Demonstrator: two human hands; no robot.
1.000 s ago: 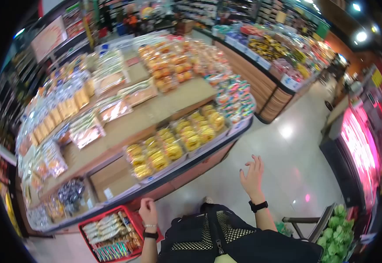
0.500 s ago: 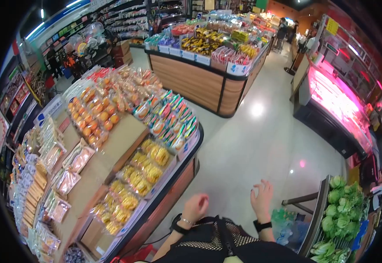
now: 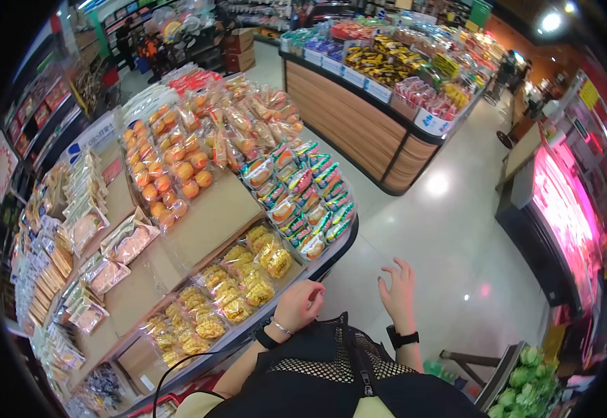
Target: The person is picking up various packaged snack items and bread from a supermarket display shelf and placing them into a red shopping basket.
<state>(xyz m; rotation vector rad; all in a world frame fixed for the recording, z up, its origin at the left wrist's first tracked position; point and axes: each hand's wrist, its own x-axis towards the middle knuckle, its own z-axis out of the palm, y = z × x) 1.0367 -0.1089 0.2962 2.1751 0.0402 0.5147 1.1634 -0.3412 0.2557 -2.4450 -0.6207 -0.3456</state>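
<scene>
My left hand [image 3: 301, 304], with a bracelet and a black band at the wrist, is curled in front of my body, beside the edge of the display stand [image 3: 345, 254]. Its fingers are bent inward, and whatever they may hold is too small to make out. My right hand [image 3: 398, 289], a black watch on its wrist, is raised over the floor with fingers apart and nothing in it. Nearest to the left hand lie packs of yellow pastries [image 3: 237, 279]. Beyond them are colourful wrapped buns [image 3: 303, 191] and bagged round orange-brown buns [image 3: 157, 167].
A wood-panelled island [image 3: 359, 115] piled with packaged snacks stands ahead. To the right is a pink-lit display case [image 3: 561, 202]. Green leafy vegetables [image 3: 526, 380] sit on a rack at the lower right. Far-off people are at the upper right.
The view has shifted, so the bakery stand sits further right and closer to my left hand. Both hands appear higher and slightly further left in the view.
</scene>
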